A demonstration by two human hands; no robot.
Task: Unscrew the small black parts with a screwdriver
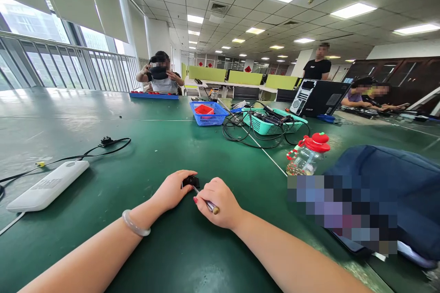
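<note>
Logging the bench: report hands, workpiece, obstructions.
Left hand holding small black part. Right hand gripping tool, aimed at it. Bottle at right, not in the way.

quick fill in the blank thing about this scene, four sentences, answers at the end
1. The left hand holds a small black part, while a slim tool is in the ____ hand.
2. A pale bracelet circles the person's ____ wrist.
3. The clear bottle near the dark blue bag has a ____ lid.
4. A small red tray sits inside the ____ basket.

Missing words: right; left; red; blue
</note>
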